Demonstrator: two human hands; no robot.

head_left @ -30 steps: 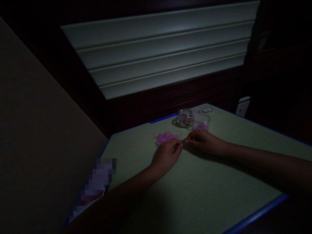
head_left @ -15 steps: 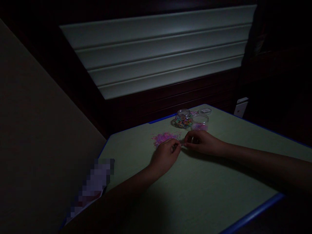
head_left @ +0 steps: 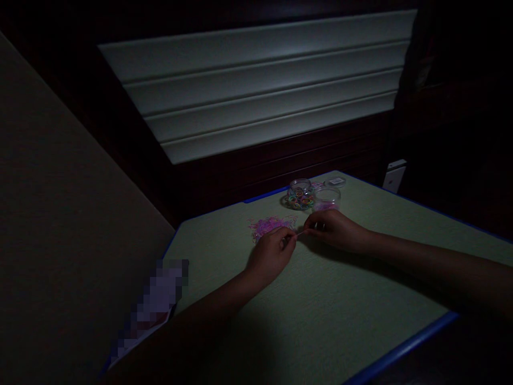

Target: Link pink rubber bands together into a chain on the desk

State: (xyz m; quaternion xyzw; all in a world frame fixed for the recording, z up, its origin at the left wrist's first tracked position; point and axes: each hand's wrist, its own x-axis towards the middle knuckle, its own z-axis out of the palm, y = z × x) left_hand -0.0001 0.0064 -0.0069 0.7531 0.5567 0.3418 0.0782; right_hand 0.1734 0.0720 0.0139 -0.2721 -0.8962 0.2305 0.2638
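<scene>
A thin rubber band stretches between my two hands, over the middle of the table. My left hand pinches one end of it, just in front of a loose pile of pink and purple rubber bands. The other end is pinched by my right hand, whose thumb and forefinger point left. Right behind that hand stands an open clear jar with pink bands at its bottom, partly hidden by the hand. Touching or close to it is a second clear jar of multicoloured bands.
A round clear lid with a label lies near the table's far corner. The pale green table has blue edging. A blurred-out flat item lies at the left edge. A white box stands beyond the table.
My right hand has drawn slightly up and away from the left, and the band between them shows longer. My left hand has barely moved.
</scene>
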